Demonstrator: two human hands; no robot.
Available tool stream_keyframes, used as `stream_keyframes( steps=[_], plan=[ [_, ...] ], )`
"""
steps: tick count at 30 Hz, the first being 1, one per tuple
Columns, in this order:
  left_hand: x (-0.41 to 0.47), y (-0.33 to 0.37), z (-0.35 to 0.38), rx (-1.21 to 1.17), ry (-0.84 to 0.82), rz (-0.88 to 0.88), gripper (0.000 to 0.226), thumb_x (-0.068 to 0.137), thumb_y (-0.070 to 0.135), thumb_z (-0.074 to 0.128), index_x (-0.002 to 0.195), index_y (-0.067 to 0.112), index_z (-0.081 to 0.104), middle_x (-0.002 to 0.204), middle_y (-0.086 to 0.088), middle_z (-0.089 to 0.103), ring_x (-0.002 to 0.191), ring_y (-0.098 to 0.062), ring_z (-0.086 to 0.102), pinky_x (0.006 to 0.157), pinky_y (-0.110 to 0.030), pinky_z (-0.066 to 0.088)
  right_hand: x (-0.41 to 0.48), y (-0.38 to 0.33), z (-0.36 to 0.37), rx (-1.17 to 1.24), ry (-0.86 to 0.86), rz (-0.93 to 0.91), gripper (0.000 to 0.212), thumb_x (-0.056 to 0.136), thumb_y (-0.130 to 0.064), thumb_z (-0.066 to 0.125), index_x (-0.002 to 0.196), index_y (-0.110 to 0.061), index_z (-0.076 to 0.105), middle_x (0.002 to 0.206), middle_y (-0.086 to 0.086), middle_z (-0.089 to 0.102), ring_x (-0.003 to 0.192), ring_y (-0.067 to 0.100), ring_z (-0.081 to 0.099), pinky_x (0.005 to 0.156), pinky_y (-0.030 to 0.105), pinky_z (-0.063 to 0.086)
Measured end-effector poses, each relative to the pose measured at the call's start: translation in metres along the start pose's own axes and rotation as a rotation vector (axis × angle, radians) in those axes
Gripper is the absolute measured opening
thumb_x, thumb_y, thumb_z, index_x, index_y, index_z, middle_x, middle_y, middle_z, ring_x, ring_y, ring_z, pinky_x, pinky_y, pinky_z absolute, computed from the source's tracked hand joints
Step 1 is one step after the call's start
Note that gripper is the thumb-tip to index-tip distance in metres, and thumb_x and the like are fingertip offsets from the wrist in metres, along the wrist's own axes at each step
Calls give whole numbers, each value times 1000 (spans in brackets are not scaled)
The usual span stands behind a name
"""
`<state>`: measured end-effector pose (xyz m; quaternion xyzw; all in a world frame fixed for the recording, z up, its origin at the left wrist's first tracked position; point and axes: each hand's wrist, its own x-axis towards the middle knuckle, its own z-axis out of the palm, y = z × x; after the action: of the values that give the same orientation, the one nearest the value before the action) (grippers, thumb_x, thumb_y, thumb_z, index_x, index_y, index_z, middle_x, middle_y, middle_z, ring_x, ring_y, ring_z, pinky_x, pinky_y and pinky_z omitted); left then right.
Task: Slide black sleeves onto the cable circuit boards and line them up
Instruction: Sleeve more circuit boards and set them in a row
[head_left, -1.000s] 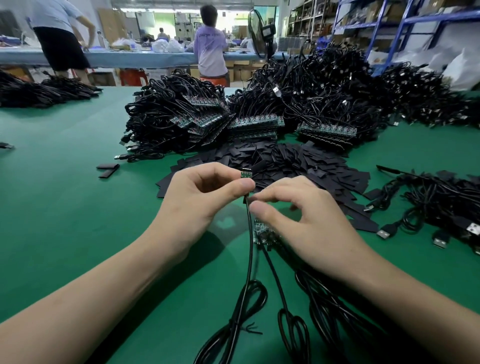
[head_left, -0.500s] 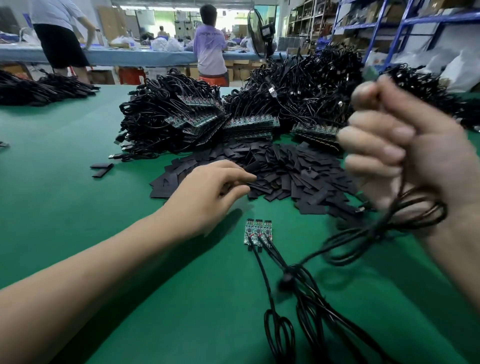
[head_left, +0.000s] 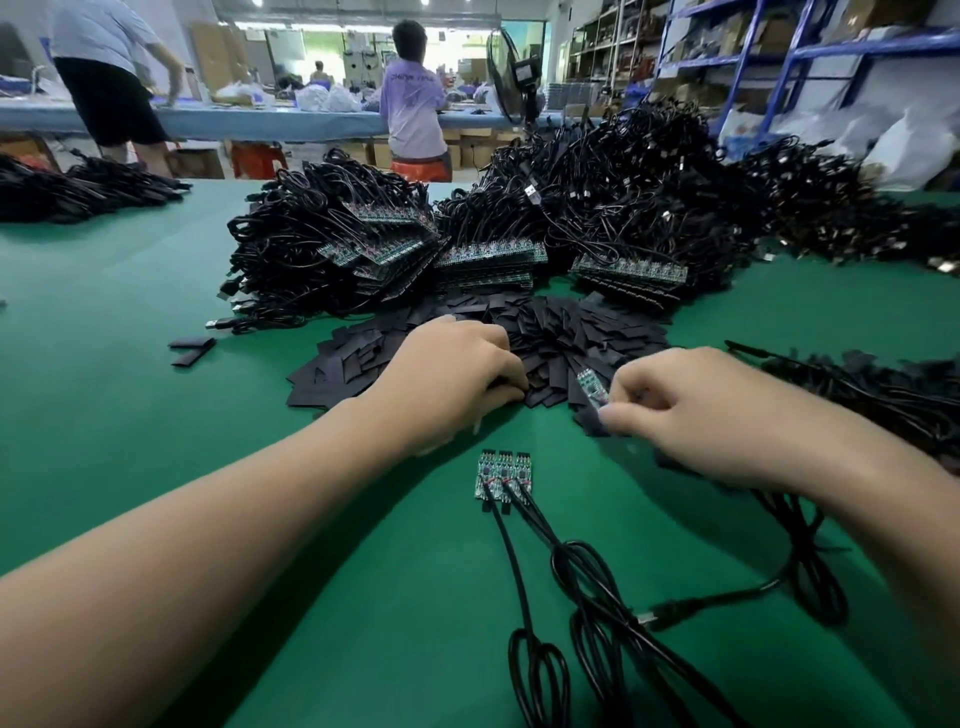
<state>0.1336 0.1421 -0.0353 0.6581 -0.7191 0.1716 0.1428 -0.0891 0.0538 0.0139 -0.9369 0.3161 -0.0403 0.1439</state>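
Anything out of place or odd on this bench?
Two black sleeves lie on the green mat left of the sleeve pile, apart from it. The three lined-up circuit boards are bare. The right hand pinches a fourth board, also bare. Nothing looks spilled or damaged.

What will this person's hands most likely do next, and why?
Probably the left hand lifts one sleeve from the sleeve pile it rests on and slides it over the bare circuit board that the right hand pinches beside it. Three bare boards lie in a row.
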Motion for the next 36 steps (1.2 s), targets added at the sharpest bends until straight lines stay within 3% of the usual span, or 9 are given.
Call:
stream_keyframes(
  steps=[2,6,10,14,20,24,29,33,36],
  plan=[
    [0,-1,1,57,3,53,26,104,42,52,115,35,75,110,9,68,104,-16,63,87,-30,42,3,-6,8,-121,19,9,34,99,-46,60,73,-25,55,68,-8,57,65,10,54,56,31,37],
    [-1,-2,2,129,88,96,29,104,32,48,105,24,76,97,2,72,92,-23,67,82,-35,47,4,-10,20,-282,197,-32,26,99,-48,57,87,-26,63,83,-7,68,82,24,63,63,33,42],
    [-4,-2,2,181,220,42,19,96,26,58,93,22,76,75,1,72,65,-27,67,71,-37,52,5,-18,41,33,223,-68,20,98,-44,59,88,-28,67,79,-9,68,80,17,64,73,39,52],
    [-9,-2,2,160,255,14,10,91,21,62,88,17,71,65,0,68,54,-30,60,63,-38,52,9,-20,54,258,182,-3,30,102,-43,53,79,-23,54,66,-5,57,65,12,53,60,35,40],
    [-22,-7,-6,63,347,-3,2,89,20,72,90,21,73,72,5,73,58,-25,63,66,-30,51,7,-25,62,433,182,18,33,105,-41,43,82,-16,44,68,-6,49,65,15,43,61,37,34],
    [-31,-10,-15,43,369,11,8,94,22,71,90,24,77,75,8,75,60,-21,68,60,-34,54,9,-26,63,490,202,16,34,102,-39,47,90,-9,56,62,-6,45,60,11,41,59,34,32],
    [-35,-6,-25,83,368,35,12,95,22,69,90,27,79,76,8,76,54,-24,66,46,-33,49,7,-27,64,536,224,-48,40,102,-47,52,78,-14,56,52,-13,39,48,4,35,50,17,32],
    [-37,-8,-30,156,368,69,12,92,18,72,87,25,80,72,5,75,53,-25,66,44,-33,49,5,-25,63,517,258,-86,40,104,-42,52,74,-18,63,49,-10,36,44,5,32,48,17,30],
    [-40,-10,-32,146,359,82,11,92,18,74,87,24,82,79,5,77,66,-23,73,50,-33,53,5,-24,63,526,251,-93,37,104,-40,53,76,-22,70,51,-8,32,44,7,29,46,20,28]
  ],
)
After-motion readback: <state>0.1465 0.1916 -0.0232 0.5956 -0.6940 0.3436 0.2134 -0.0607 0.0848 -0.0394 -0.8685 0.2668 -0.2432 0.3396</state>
